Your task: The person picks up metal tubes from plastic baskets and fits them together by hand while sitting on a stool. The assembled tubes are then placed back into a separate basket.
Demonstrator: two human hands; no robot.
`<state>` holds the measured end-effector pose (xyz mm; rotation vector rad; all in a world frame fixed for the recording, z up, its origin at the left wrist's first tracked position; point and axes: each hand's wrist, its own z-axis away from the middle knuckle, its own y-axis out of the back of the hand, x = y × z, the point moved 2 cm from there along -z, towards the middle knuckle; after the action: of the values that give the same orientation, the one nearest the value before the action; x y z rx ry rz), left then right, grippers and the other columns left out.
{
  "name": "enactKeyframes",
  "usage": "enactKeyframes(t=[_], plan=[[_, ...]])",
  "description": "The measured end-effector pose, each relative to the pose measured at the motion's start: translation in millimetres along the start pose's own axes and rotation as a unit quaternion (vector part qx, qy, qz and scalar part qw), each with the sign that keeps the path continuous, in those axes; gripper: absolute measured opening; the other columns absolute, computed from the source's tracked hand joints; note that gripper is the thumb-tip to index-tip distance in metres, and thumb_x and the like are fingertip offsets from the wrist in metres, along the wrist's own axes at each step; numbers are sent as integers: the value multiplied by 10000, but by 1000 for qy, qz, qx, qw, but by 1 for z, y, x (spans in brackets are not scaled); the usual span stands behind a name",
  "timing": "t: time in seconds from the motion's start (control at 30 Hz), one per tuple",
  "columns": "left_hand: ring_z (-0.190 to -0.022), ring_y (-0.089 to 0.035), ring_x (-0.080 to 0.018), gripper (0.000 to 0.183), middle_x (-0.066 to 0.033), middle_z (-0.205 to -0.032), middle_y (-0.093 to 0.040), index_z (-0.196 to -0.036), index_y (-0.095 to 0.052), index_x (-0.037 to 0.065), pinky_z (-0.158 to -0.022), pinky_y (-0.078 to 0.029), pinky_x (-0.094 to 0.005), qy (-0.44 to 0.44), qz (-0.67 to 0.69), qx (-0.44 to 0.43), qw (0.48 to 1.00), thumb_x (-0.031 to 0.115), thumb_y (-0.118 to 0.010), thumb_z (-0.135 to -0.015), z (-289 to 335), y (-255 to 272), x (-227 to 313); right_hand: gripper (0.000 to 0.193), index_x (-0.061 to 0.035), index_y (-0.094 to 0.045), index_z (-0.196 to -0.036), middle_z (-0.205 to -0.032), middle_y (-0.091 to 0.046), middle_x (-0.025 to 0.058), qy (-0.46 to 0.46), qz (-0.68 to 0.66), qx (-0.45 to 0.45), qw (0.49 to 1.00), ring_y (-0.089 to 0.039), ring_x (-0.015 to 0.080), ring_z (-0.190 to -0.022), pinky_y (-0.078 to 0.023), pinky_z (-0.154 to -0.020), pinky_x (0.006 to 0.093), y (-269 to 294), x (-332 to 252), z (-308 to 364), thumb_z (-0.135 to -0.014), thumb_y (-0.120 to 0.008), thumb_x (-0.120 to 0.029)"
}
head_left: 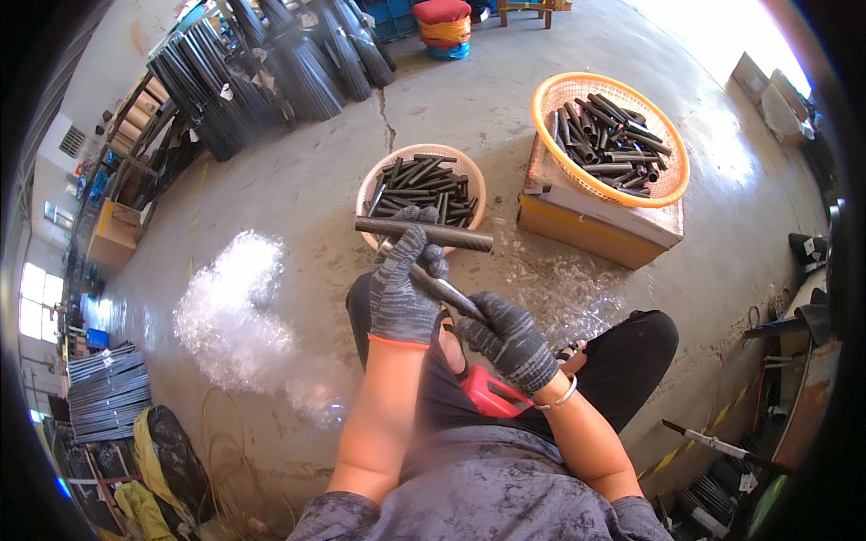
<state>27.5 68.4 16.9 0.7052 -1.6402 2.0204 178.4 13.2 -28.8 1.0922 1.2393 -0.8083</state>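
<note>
My left hand, in a dark grey knitted glove with an orange cuff, is closed around a dark tube held roughly level. Below that tube a shiny grey rod-like piece slants down to the right, passing by my left fingers. My right hand, gloved alike, grips its lower end; whether it is a tube or a tool I cannot make out. Just beyond my left hand stands a pale pink basket full of short dark tubes. A red plastic object lies between my legs, below my right hand.
An orange-rimmed basket of dark tubes rests on a cardboard box at the right. Crumpled clear plastic film covers floor at the left. Long dark tubes stand bundled at the back left. A red-topped stool is farther back.
</note>
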Motion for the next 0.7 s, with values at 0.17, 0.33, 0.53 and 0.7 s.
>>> enactKeyframes(t=[0.17,0.33,0.53,0.7], plan=[[-762,-588,-101,270,-64,-1031,-634,-1101,-590,61,-571,-497,-193,-112,33,-12,993,80,-647,-837,-15,24,40,217,-15,-573,-1070,-730,-543,-9,-73,-135,-48,987,-495,74,-655,-438,-603,236,22,-3,7,-876,-604,-107],[-767,-605,-99,140,-68,-933,-647,-1001,-613,21,-608,-534,-166,-125,55,67,988,62,-602,-868,-36,64,32,221,-18,-570,-1082,-730,-542,-11,-136,-185,32,973,-505,74,-637,-440,-588,227,37,17,17,-887,-594,-117],[-613,-565,-151,88,-25,-722,-613,-868,-647,65,-502,-449,-264,296,22,169,940,145,-658,-832,14,104,-139,225,-1,-565,-1047,-638,-525,4,-117,-214,151,958,-478,85,-504,-389,-463,218,75,31,30,-889,-592,-158],[-586,-585,-179,81,-49,-684,-626,-798,-614,82,-499,-473,-296,328,47,200,922,137,-616,-857,14,152,-190,201,-5,-576,-1037,-643,-521,-12,-127,-193,220,948,-478,71,-514,-389,-469,212,110,31,53,-886,-590,-138]])
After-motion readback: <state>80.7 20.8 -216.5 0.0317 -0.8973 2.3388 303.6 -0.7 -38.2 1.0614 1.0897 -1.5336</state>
